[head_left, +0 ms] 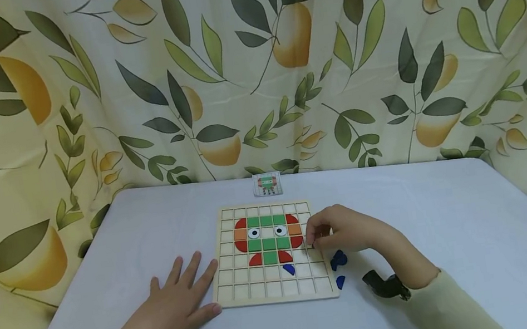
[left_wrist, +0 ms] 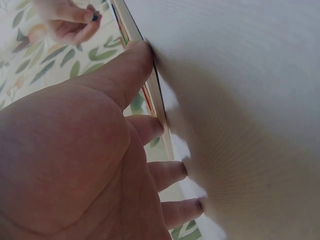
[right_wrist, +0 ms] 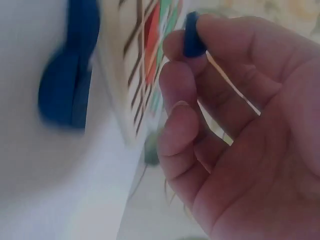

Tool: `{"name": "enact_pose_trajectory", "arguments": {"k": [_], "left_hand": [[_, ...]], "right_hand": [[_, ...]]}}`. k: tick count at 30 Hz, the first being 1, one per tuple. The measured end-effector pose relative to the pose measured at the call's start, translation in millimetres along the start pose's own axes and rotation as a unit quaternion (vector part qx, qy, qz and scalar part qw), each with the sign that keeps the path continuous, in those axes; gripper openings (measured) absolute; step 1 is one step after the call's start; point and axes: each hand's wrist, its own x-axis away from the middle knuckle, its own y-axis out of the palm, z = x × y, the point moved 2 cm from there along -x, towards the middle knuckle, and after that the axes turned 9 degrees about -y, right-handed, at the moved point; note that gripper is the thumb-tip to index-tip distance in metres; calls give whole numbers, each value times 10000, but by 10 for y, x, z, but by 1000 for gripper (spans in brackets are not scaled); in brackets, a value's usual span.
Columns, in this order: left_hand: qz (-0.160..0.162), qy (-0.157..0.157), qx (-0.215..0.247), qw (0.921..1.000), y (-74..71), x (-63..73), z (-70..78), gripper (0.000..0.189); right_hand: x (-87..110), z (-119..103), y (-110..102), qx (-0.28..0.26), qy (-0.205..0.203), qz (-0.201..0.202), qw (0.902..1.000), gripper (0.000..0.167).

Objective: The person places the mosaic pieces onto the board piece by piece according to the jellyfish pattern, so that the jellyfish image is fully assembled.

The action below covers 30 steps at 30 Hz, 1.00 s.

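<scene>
A wooden grid board [head_left: 241, 291] lies on the white table, bearing red, green and orange tiles and two eye tiles that form a face-like pattern. One blue quarter-round tile [head_left: 289, 269] lies in the grid below the pattern. My left hand [head_left: 175, 295] is spread flat, its thumb and fingertips at the board's left edge. Over the board's right side, my right hand [head_left: 348, 227] pinches a small blue tile [right_wrist: 194, 36] between thumb and index finger. Several more blue tiles [head_left: 338, 259] lie on the table just right of the board.
Behind the board stands a small pattern card [head_left: 267, 185] showing a similar figure. A single blue tile [head_left: 340, 282] sits by the board's lower right corner. A curtain [head_left: 251, 76] printed with leaves and fruit hangs behind the table [head_left: 165, 217].
</scene>
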Motion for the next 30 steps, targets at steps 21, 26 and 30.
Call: {"name": "enact_pose_trajectory", "arguments": {"k": [21,26,30], "left_hand": [[-56,26,-44,10000,-16,-37,5,81],[-106,-16,-20,9999,-17,-28,8,83],[-83,-25,-20,10000,-15,-19,4,82]], "right_hand": [[-181,-451,459,101,-58,-182,9998,17],[-174,-471,471,557,84,-222,9982,19],[-188,-476,489,844,134,-224,9961,18]]}}
